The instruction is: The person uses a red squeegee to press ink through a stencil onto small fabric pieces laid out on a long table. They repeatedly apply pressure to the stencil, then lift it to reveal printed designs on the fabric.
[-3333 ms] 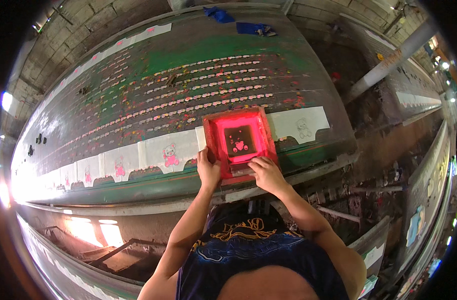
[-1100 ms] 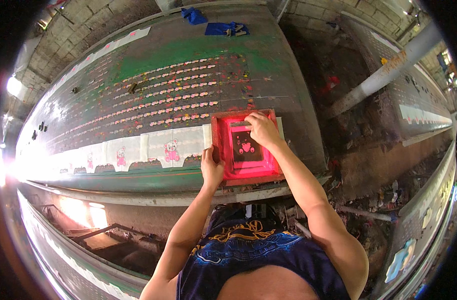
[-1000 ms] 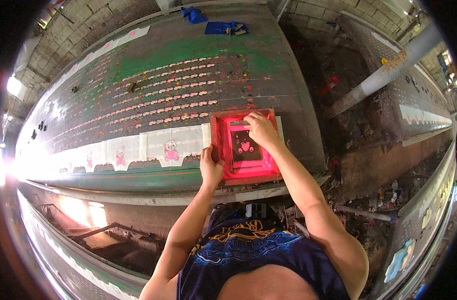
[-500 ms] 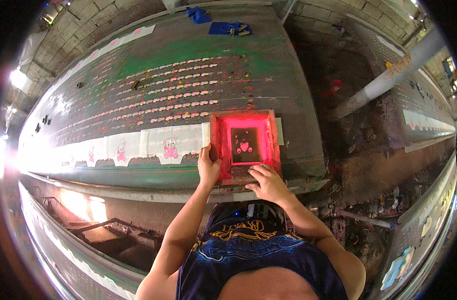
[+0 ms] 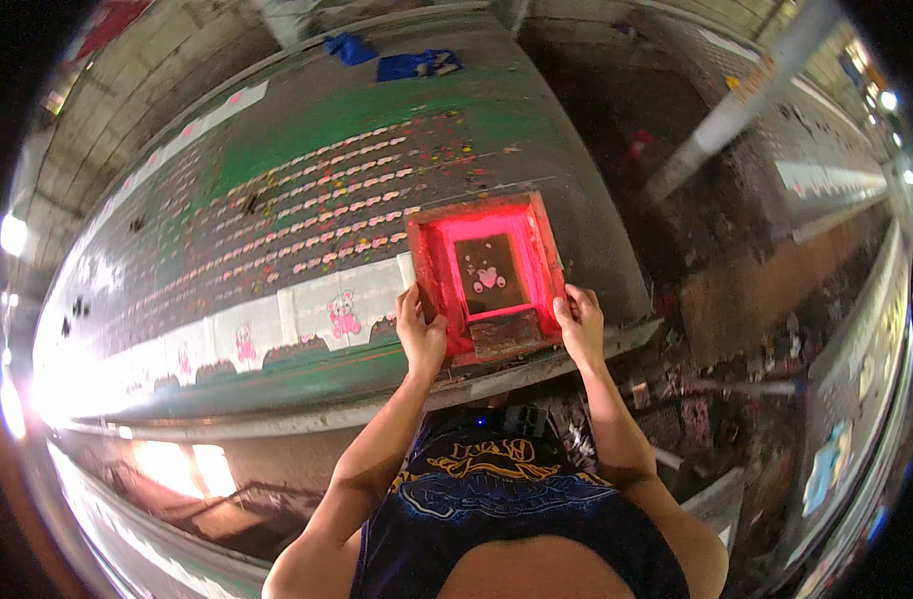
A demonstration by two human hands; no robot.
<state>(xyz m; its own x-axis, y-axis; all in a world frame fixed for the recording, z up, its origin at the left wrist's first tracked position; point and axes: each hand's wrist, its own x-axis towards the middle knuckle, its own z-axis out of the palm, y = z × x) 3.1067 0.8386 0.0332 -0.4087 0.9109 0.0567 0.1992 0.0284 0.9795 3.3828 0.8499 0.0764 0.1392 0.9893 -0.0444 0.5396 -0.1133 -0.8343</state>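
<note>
Left hand (image 5: 421, 334): clamped on the left side of the red frame (image 5: 548, 250), thumb toward the near corner. Right hand (image 5: 583, 324): clamped on the right side of the same frame, thumb on the rim, fingers around the outer edge. Frame sits between the two hands, over the near edge of the desk (image 5: 576, 180), close to its right end; cannot tell whether it lies flat or is slightly raised.

Inside frame: bright pink border around a dark panel (image 5: 473, 262) with a pale pink heart, two round spots and smaller marks. A brown block (image 5: 506, 336) rests at the near end of the frame, below the panel; neither hand is on it.

Left of frame: row of white sheets (image 5: 311, 324) along the near edge of the desk; the closest whole one bears a pink teddy bear (image 5: 343, 312). Beyond: rows of small pale shapes (image 5: 354, 217) across the desk top. Far edge: two blue cloths (image 5: 404, 68), the right one with small pieces on it. Right, apart from desk: slanting grey pole (image 5: 721, 130).
</note>
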